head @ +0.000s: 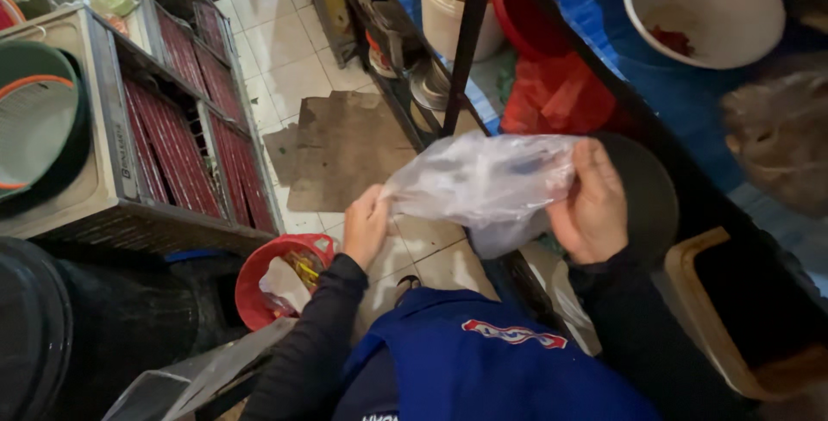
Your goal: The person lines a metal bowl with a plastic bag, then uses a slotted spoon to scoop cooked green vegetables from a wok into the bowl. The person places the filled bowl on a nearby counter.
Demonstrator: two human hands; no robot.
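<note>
Two hands: both closed on one clear plastic bag (483, 181), stretched between them above the tiled floor (293, 50).
Left hand (366, 228): pinches one corner of the bag between thumb and fingers, low and close to the body; a narrow grip, apparently to keep the thin film taut.
Right hand (593, 205): fingers curled over the far end of the bag, thumb on top, held a little higher, just in front of the dark round pan (651, 192).
Bag: crumpled, see-through, seemingly empty; it hangs in the air, touching nothing but the hands, between the metal shelf post (470, 37) and the person's blue vest (483, 369).
Sleeves: black, on both arms.
Red bucket (259, 287): on the floor below the left hand, holding scraps and a pale wrapper; it looks like a waste bin kept within reach.
Cardboard sheet (341, 149): flat on the tiles, likely laid down to cover the wet floor.
Metal cabinet (172, 153): to the left, red slatted panels in its front, a green basin (39, 119) set in its top.
White bowl (703, 7): on the blue-covered bench (681, 84) at the right, red smears inside.
Cream bucket (444, 7): stands behind the post, next to a red plastic bag (556, 93).
Wooden box (724, 317): at the right edge, its inside too dark to read.
</note>
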